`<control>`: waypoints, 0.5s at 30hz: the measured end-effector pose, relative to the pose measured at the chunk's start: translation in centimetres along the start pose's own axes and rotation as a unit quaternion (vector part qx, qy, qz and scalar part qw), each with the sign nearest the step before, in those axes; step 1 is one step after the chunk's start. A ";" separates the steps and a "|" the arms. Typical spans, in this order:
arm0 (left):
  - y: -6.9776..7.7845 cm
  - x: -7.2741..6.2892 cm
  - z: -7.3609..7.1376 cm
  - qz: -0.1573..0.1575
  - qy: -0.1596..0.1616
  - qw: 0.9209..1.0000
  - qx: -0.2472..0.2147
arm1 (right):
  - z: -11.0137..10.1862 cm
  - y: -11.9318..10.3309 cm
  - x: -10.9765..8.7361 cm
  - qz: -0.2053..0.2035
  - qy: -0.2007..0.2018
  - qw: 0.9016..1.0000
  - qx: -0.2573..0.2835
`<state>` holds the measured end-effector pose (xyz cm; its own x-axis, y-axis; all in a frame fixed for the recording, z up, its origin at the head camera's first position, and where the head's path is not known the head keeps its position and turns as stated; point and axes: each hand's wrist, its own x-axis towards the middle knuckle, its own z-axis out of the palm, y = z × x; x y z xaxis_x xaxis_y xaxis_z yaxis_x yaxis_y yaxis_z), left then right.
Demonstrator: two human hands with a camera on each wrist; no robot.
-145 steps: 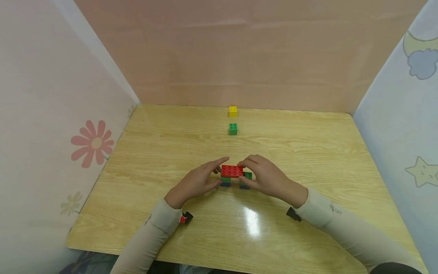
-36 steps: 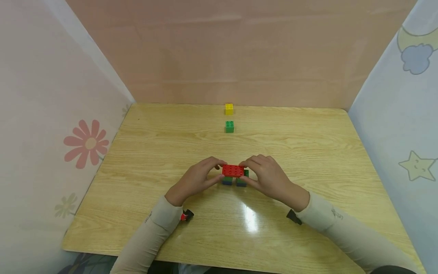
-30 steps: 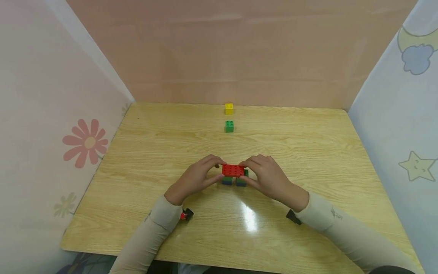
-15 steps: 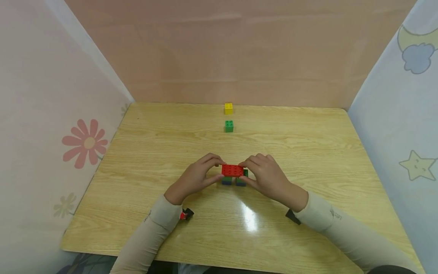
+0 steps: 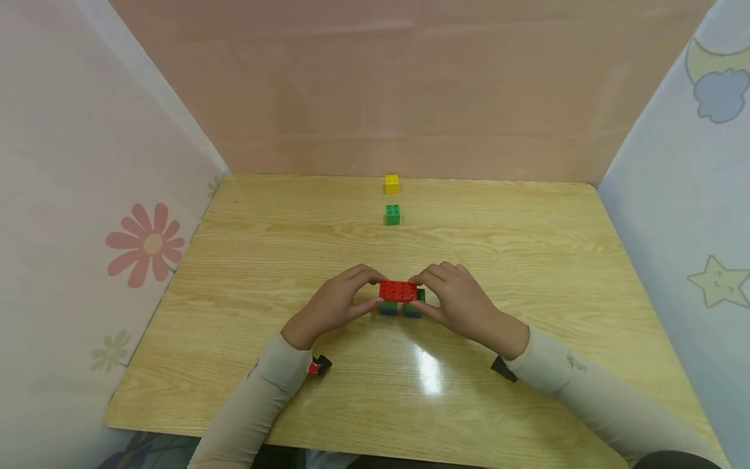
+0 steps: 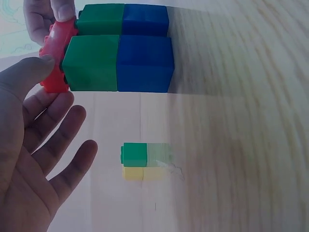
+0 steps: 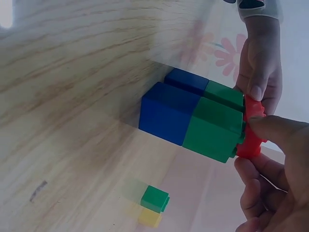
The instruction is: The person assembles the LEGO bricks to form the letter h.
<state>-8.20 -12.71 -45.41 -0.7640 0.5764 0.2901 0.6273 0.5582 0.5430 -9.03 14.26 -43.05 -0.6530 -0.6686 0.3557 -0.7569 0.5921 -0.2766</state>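
Observation:
A long red toy building brick [image 5: 398, 291] lies across the tops of two short stacks, each a green brick over a blue one. My left hand [image 5: 334, 303] pinches its left end between thumb and fingers. At the other end, my right hand [image 5: 459, 299] pinches it too, thumb in front and fingers behind. In the left wrist view the left stack's green brick [image 6: 91, 63] and blue brick [image 6: 145, 63] show large. The right stack's green brick [image 7: 212, 128] and blue brick [image 7: 169, 113] fill the middle of the right wrist view; green studs show at the red brick's edge.
Farther back on the wooden table [image 5: 281, 228] stand a small green brick [image 5: 392, 215] and, behind it, a yellow brick [image 5: 391, 184]. A brown panel [image 5: 363, 91] closes off the back, with patterned panels at left and right.
Since the oldest frame, the left fingers have closed onto the red brick's left end, and the right stack has shifted left, narrowing the gap. Over the last second the hands have stayed nearly still.

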 end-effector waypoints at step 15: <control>0.2 0.3 -0.5 0.001 -0.002 1.000 0.030 | -0.2 0.4 -0.2 0.012 0.014 0.999 0.029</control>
<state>-8.31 -12.72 -44.83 -0.7616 0.5804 0.2882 0.6376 0.5918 0.4931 -9.21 14.70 -43.09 -0.6712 -0.6404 0.3734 -0.7413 0.5802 -0.3374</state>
